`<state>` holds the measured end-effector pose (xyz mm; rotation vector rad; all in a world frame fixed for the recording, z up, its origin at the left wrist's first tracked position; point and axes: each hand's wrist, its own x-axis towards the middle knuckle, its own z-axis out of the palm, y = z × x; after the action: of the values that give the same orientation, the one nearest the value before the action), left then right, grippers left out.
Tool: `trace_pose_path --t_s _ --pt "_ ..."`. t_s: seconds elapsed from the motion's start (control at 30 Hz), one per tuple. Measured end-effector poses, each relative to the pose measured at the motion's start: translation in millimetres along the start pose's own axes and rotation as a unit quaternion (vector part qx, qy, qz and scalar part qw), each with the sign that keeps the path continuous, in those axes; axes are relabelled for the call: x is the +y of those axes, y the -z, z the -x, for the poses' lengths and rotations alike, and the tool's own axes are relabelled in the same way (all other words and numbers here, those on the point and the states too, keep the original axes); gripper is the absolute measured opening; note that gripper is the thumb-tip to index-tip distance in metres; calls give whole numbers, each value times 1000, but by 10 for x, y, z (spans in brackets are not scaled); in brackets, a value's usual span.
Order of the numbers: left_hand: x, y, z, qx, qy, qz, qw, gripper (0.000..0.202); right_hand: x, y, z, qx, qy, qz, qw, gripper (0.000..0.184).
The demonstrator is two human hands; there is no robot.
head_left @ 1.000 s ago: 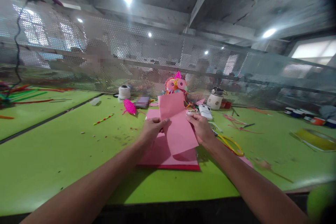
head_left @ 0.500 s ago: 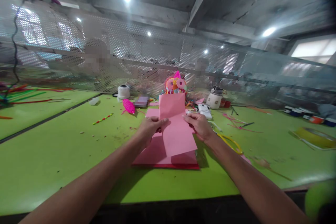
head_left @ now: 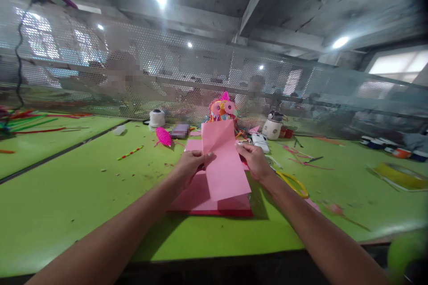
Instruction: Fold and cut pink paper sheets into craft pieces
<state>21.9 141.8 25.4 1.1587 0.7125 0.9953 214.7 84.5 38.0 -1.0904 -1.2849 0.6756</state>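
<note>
A pink sheet of paper (head_left: 225,164) is held up in front of me, creased across its upper part and slightly bent. My left hand (head_left: 194,163) pinches its left edge, thumb on the near face. On the opposite edge, my right hand (head_left: 253,156) is closed with thumb and fingers on the paper. Beneath the sheet, more pink paper (head_left: 192,198) lies on the table, with a red layer (head_left: 214,212) showing along its near edge. Part of that stack is hidden by the held sheet.
A colourful owl-like figure (head_left: 223,107) stands behind the paper. Yellow-handled scissors (head_left: 294,182) lie right of my right hand. Further back are a bright pink bundle (head_left: 163,136), a white spool (head_left: 157,118) and a white jar (head_left: 272,127). A yellow tape roll (head_left: 401,175) lies far right.
The upper part of the pink sheet looks less sharply folded than before, its crease fainter. Both hands keep nearly the same place and grip.
</note>
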Motion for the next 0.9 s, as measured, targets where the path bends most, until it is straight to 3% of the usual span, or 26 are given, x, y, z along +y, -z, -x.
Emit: trace_pose_path --t_s 0.23,0.43,0.6,0.8,0.9 --pt "-7 -15 13 -2 -2 -33 999 36 -46 7 19 6 51 92 994 36" --pt "-11 -21 31 -21 -26 3 999 39 -31 13 23 57 81 160 982 35" --pt "-40 -26 13 2 -44 -13 999 38 31 2 13 95 117 200 968 36" --pt "-70 -66 6 45 -102 -51 992 38 79 -31 21 120 125 209 962 39" --pt "-76 -53 19 28 -83 -41 995 36 103 -24 13 123 117 204 964 39"
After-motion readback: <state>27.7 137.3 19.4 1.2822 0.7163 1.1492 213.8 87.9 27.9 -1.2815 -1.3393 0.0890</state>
